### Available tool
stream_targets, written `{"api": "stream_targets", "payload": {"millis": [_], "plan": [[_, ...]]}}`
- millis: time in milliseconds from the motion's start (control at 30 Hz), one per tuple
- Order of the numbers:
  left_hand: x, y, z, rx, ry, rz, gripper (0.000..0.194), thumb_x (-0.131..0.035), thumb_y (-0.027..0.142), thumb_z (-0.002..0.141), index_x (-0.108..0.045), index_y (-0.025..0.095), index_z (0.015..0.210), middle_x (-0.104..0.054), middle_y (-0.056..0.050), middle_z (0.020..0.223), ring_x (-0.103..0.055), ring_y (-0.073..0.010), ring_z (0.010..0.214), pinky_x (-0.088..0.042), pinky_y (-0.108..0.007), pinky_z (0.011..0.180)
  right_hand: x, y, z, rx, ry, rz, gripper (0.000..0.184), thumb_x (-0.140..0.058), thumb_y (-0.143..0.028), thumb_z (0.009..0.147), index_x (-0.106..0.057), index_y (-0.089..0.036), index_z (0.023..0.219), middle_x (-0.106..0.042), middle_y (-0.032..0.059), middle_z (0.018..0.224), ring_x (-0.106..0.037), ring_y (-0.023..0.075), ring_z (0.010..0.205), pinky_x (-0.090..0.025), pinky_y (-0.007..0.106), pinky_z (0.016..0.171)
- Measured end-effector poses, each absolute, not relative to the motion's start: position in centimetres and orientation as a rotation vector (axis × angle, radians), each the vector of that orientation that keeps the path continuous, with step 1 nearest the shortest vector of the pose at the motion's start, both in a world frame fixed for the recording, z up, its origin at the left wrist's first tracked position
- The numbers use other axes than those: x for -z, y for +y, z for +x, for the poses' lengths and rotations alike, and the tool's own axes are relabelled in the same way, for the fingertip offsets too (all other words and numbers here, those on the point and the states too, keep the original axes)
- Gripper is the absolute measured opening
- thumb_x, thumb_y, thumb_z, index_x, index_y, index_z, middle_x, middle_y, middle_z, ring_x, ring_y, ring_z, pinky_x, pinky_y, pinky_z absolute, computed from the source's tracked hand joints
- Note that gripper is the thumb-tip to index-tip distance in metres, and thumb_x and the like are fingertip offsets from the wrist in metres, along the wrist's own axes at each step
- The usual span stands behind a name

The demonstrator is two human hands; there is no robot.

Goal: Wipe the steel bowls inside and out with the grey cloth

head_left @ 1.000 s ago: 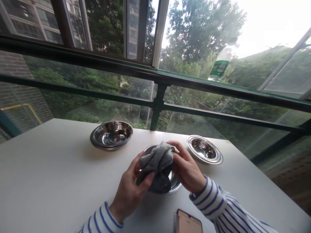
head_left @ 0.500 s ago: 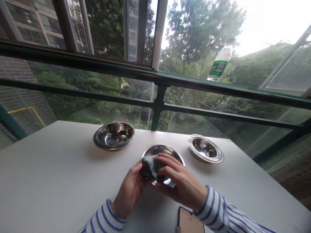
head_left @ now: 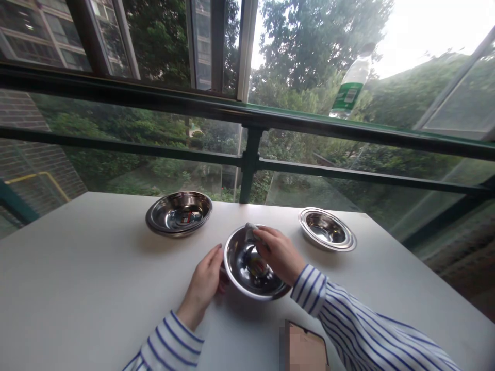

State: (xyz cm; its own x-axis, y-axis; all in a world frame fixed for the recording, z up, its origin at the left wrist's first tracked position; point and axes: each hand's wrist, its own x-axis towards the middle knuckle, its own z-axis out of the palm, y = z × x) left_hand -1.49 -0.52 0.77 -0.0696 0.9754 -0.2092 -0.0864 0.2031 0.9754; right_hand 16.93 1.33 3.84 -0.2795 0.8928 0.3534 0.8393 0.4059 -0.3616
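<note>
A shiny metal bowl [head_left: 247,288] stands in front of me, with a coloured patch, perhaps a label or reflection, at its bottom. My right hand [head_left: 280,252] reaches over its right side, fingers closed on a grey cloth [head_left: 250,232] pressed to the far inner wall near the rim. Most of the cloth is hidden by the fingers. My left hand [head_left: 204,283] lies against the bowl's left outer side, fingers stretched toward it and the thumb below the rim. Some of its fingertips are hidden by the bowl.
Stacked metal bowls [head_left: 176,232] with a red label inside stand at the back left of the white table [head_left: 96,288]. More nested metal bowls [head_left: 350,242] are at the back right. A phone [head_left: 307,348] lies near the front edge. A plastic bottle [head_left: 350,93] stands on the railing [head_left: 185,105].
The cloth, held in both hands above the bowl before, is now in my right hand alone against the bowl's far inner wall. My left hand has let go of it and moved to the bowl's left side.
</note>
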Motion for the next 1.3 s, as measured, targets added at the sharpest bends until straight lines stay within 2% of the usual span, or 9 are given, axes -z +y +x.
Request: {"api": "stream_targets", "payload": {"millis": [133, 300, 567, 733, 867, 1000, 1100, 1167, 1300], "plan": [[-0.5, -0.8, -0.9, -1.030, 1.193, 1.002, 0.051, -0.050, 0.043, 0.080, -0.054, 0.015, 0.123, -0.053, 0.004, 0.047, -0.049, -0.0124, 0.038, -0.038, -0.021, 0.033, -3.2, 1.6, 15.5, -0.161, -2.277, -1.532, 0.033, -0.049, -0.018, 0.086, -0.058, -0.012, 0.117, -0.058, 0.0152, 0.116, -0.051, 0.0273, 0.111, -0.040, 0.040, 0.096], [-0.5, -1.1, -0.9, -0.999, 1.154, 1.007, 0.052, -0.049, 0.042, 0.081, -0.050, 0.017, 0.127, -0.051, 0.005, 0.042, -0.047, -0.0118, 0.036, -0.038, -0.020, 0.034, -2.8, 1.3, 15.2, -0.212, -2.403, -1.540, 0.038, -0.041, -0.028, 0.090, -0.054, -0.008, 0.121, -0.054, 0.0184, 0.123, -0.047, 0.0287, 0.116, -0.036, 0.041, 0.099], [-0.3, -0.9, -0.7, -0.969, 1.141, 0.980, 0.049, -0.047, 0.039, 0.084, -0.049, 0.016, 0.127, -0.052, 0.005, 0.044, -0.048, -0.0111, 0.036, -0.038, -0.020, 0.034, -2.8, 2.1, 15.6, -0.281, -2.437, -1.544, 0.048, -0.045, -0.011, 0.080, -0.046, -0.004, 0.128, -0.053, 0.0185, 0.127, -0.048, 0.0277, 0.115, -0.036, 0.039, 0.098], [-0.3, -1.0, -0.7, -1.012, 1.105, 0.987, 0.045, -0.047, 0.039, 0.082, -0.054, 0.014, 0.119, -0.051, 0.006, 0.043, -0.047, -0.0120, 0.037, -0.042, -0.022, 0.035, -3.7, 1.2, 14.5, -0.462, -2.576, -1.302, 0.036, -0.053, -0.008, 0.073, -0.060, -0.014, 0.108, -0.066, 0.0072, 0.103, -0.057, 0.0195, 0.099, -0.043, 0.027, 0.088], [-0.2, -1.0, -0.7, -1.050, 1.098, 1.008, 0.041, -0.048, 0.040, 0.081, -0.059, 0.012, 0.110, -0.049, 0.006, 0.041, -0.044, -0.0112, 0.036, -0.039, -0.021, 0.034, -4.0, 0.4, 14.8, -0.564, -2.661, -1.152, 0.029, -0.056, -0.004, 0.068, -0.064, -0.020, 0.091, -0.068, -0.0001, 0.090, -0.060, 0.0151, 0.089, -0.044, 0.020, 0.082], [-0.1, -0.9, -0.6, -1.036, 1.089, 1.017, 0.040, -0.048, 0.041, 0.080, -0.060, 0.011, 0.104, -0.049, 0.006, 0.039, -0.045, -0.0121, 0.035, -0.040, -0.022, 0.034, -2.8, 1.3, 14.3, -0.420, -2.443, -1.364, 0.035, -0.045, -0.005, 0.079, -0.057, -0.009, 0.112, -0.059, 0.0144, 0.115, -0.053, 0.0234, 0.108, -0.038, 0.035, 0.096], [0.0, -0.9, -0.5, -1.021, 1.092, 1.009, 0.040, -0.048, 0.041, 0.080, -0.059, 0.012, 0.105, -0.050, 0.006, 0.040, -0.047, -0.0127, 0.034, -0.040, -0.023, 0.033, -2.1, 2.1, 13.5, -0.343, -2.248, -1.510, 0.039, -0.041, -0.011, 0.086, -0.047, -0.003, 0.124, -0.049, 0.0228, 0.125, -0.048, 0.0279, 0.114, -0.036, 0.042, 0.097], [0.1, -0.8, -0.6, -1.020, 1.093, 0.998, 0.042, -0.048, 0.042, 0.080, -0.058, 0.012, 0.107, -0.050, 0.006, 0.040, -0.047, -0.0128, 0.034, -0.040, -0.023, 0.034, -2.1, 2.1, 13.0, -0.359, -2.225, -1.494, 0.038, -0.042, -0.014, 0.087, -0.047, -0.007, 0.124, -0.050, 0.0205, 0.124, -0.049, 0.0257, 0.113, -0.038, 0.039, 0.096], [0.3, -0.7, -0.8, -1.048, 1.085, 0.987, 0.043, -0.047, 0.043, 0.080, -0.057, 0.012, 0.109, -0.049, 0.007, 0.041, -0.044, -0.0115, 0.034, -0.039, -0.022, 0.033, -2.9, 0.8, 12.8, -0.472, -2.403, -1.262, 0.029, -0.051, -0.012, 0.083, -0.061, -0.022, 0.108, -0.061, 0.0043, 0.106, -0.059, 0.0147, 0.096, -0.044, 0.022, 0.086]]}}
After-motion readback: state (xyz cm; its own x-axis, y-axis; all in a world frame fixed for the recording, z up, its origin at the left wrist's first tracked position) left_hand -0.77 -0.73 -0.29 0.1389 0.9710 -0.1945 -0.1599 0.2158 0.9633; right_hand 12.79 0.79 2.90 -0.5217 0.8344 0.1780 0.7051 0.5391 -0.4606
